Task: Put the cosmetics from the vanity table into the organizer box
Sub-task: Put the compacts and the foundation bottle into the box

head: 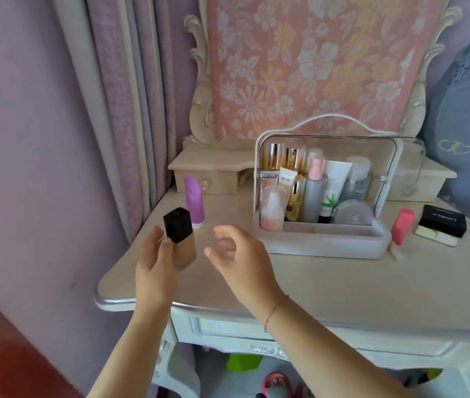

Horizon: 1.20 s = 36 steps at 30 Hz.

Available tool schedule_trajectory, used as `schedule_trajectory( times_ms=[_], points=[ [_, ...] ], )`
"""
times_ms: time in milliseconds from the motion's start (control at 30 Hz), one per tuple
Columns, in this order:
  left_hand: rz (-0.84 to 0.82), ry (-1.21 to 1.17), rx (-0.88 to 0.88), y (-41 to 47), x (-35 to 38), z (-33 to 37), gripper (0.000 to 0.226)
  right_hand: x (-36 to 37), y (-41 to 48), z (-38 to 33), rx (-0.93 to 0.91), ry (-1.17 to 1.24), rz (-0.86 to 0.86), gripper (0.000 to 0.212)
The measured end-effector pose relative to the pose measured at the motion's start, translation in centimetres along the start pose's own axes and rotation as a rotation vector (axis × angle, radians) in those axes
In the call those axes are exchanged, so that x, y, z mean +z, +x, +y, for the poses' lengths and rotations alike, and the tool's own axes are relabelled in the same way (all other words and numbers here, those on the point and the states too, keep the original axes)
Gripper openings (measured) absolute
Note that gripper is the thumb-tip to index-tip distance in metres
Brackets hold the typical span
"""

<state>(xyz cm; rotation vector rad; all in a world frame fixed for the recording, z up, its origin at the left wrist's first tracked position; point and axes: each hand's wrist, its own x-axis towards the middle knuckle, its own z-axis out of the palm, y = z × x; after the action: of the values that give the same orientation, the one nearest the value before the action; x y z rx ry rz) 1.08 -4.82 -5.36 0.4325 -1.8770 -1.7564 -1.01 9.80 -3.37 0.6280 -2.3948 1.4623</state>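
Left hand [153,259] had the foundation bottle [181,242] lifted off the vanity table [314,282], thumb across the front and fingers curled behind it. A firm wrap, I'd judge, because that squared glass body looked slick and heavy under its glossy black cap. My right hand [239,254] hovered just beside it, fingers apart and loosely bent, holding nothing, probably ready to take the bottle across.

The organizer box [328,242] stood off to the right with its clear hard lid swung up. Its frosted tray was packed at the back with tubes and pump bottles, and the front trough looked bare. I reckoned a squat bottle would fit there.

On the tabletop: a matte purple tube [195,202] with a rounded tip behind the bottle, and a pink lipstick [402,226] and a flat black compact [442,224] right of the box.
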Motion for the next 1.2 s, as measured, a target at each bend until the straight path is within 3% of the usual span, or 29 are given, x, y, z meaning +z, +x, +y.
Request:
schedule_trajectory(
  times_ms=[167,300,467,633,867,1200],
  points=[
    [-0.067,-0.071,-0.034,0.8,-0.5,0.2,0.030,4.2,2.2,-1.0,0.051,-0.086,-0.031,0.057],
    [-0.171,-0.118,-0.012,-0.2,-0.3,0.6,0.039,4.2,2.6,-1.5,0.059,-0.046,-0.016,0.049],
    [-0.279,-0.198,0.035,-2.9,1.3,0.8,0.035,0.4,0.0,-0.6,0.017,-0.019,0.022,0.058],
    [-0.373,-0.191,0.114,-5.9,5.6,1.7,0.028,-7.1,-1.4,1.1,0.031,-0.020,0.124,0.056],
    [-0.443,-0.004,0.231,-8.0,13.2,2.0,0.027,-17.4,2.6,4.5,0.157,-0.144,0.452,0.050],
    [-0.390,0.315,0.469,-4.8,20.8,3.9,0.042,-17.3,6.9,7.8,0.142,-0.331,0.452,0.058]
  ],
)
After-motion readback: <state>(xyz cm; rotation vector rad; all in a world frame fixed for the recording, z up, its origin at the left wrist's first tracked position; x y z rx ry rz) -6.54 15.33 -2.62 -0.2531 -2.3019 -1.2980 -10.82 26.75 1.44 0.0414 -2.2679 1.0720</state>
